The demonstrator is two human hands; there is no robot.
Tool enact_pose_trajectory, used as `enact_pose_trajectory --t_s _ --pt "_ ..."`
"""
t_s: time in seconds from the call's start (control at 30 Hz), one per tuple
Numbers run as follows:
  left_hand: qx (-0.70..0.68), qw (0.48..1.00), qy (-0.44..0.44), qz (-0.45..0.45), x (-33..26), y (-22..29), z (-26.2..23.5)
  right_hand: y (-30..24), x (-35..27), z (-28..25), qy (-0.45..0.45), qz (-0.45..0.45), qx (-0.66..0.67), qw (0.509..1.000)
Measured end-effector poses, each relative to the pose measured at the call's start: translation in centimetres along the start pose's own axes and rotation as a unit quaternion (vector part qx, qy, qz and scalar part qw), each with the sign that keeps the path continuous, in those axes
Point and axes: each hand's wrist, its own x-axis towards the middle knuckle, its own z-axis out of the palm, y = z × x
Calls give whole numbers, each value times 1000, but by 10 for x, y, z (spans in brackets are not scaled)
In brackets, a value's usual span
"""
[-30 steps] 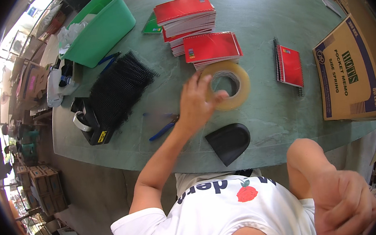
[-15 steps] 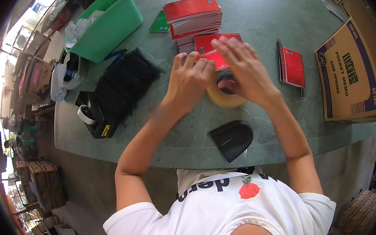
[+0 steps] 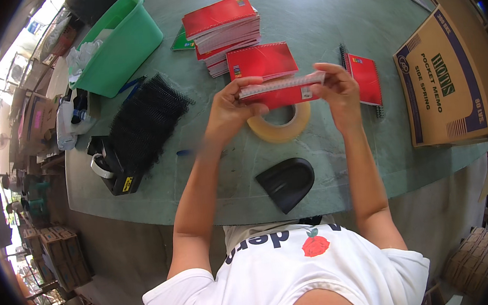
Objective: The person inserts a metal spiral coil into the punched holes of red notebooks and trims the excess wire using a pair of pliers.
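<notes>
Between both hands, above the table, is a red memo pad [image 3: 281, 97] with a row of punched holes along its pale edge. My left hand [image 3: 229, 106] grips its left end, and the fingers of my right hand [image 3: 339, 93] pinch the right end. Just below the pad, a roll of clear yellowish tape [image 3: 278, 131] lies flat, partly covered by it. Behind the pad rests another red memo pad [image 3: 262, 59], beside a tall stack of red pads [image 3: 223, 31]. To the right lies a red pad with a black spiral [image 3: 364, 80].
Black spiral coils [image 3: 147, 123] are heaped at left beside a black tape dispenser [image 3: 124, 176]. Behind them stands a green tub [image 3: 128, 58]. A brown carton [image 3: 445, 85] occupies the right side. Near the front edge is a black curved piece [image 3: 288, 184]. A green pad [image 3: 181, 40] peeks from behind the stack.
My hands, close together over the tape roll before, are now apart at the two ends of a red pad held up off the table. The whole view has shifted slightly.
</notes>
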Motion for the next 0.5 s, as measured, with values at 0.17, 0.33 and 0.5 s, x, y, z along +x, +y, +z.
enact_pose_trajectory --t_s 0.17,0.33,0.5 --pt "126 992 -13 -19 0 -21 0 28 -7 13 10 32 -151 988" --pt "142 989 -24 31 2 -29 -5 -13 -4 56 -31 -220 -479 849" --pt "247 955 -164 -15 1 13 -13 0 -2 60 -147 -167 -559 798"
